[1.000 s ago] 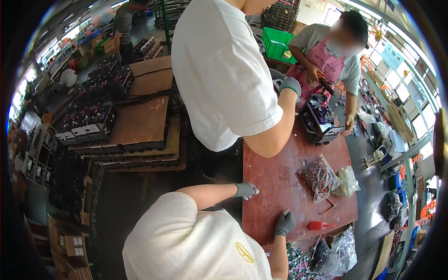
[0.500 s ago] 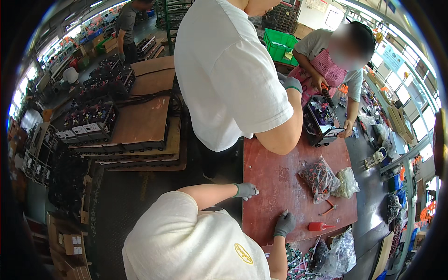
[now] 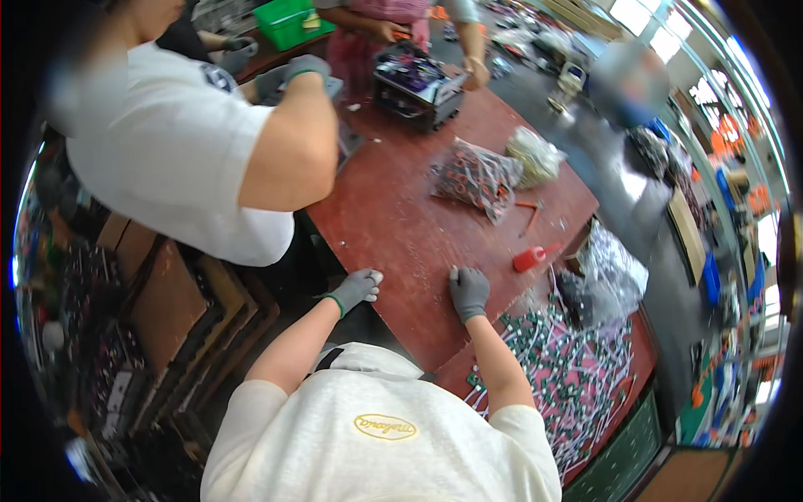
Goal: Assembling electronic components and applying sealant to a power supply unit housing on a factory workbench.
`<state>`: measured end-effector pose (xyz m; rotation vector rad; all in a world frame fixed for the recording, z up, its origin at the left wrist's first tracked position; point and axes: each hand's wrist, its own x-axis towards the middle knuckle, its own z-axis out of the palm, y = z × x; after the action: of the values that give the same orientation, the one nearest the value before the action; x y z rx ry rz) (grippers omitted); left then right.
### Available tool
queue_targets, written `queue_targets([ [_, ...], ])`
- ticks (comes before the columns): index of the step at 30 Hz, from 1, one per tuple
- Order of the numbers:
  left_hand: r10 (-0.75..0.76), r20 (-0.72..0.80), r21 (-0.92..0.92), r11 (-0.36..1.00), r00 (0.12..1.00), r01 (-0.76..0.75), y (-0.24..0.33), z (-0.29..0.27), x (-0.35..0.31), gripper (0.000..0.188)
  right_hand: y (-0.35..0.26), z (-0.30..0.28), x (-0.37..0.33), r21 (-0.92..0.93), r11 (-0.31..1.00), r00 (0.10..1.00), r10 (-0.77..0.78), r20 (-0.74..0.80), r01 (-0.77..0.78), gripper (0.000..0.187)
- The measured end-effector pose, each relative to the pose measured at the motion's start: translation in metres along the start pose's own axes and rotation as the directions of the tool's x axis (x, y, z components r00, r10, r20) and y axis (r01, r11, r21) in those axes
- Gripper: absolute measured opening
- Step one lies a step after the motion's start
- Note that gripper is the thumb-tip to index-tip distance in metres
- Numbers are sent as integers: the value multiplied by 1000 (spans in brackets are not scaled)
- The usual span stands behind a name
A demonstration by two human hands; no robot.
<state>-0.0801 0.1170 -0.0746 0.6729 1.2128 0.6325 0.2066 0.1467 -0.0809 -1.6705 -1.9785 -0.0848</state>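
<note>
In the head view, little has changed at the red-brown table (image 3: 393, 226) over the last second. The picture has swung so that the table now fills the middle, but both gloved hands sit on it where they sat before, so nothing has been picked up or set down in that time. The left hand (image 3: 355, 289), in a grey glove with a green cuff, rests at the table's near left edge with its fingers curled. Whether it grips the edge or only leans there cannot be told. The right hand (image 3: 468, 291) is planted knuckles-up on the bare wood just inside the near edge, fingers bent under. No part shows beneath it, and whether it pinches something small cannot be told either. The nearest thing is a small red tool (image 3: 529, 258), lying on the table just right of the right hand and apart from it. The heap of green, pink and white parts (image 3: 577, 368) spreads over the table's near right corner, beside the right forearm but untouched. A clear bag of dark parts (image 3: 477, 176) lies mid-table, well beyond both hands. A co-worker's arm (image 3: 288, 159) leans in over the far left edge, as it did before.
</note>
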Motion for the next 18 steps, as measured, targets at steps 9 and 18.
queue_targets([
  [9,3,-69,133,991,998,6,5,-1,-8,30,-1,0,-1,26,1000,1000,7,-16,-7,29],
  [18,-20,-65,17,1000,998,21,3,-5,-4,25,-1,-2,0,10,1000,1000,13,17,-13,28],
])
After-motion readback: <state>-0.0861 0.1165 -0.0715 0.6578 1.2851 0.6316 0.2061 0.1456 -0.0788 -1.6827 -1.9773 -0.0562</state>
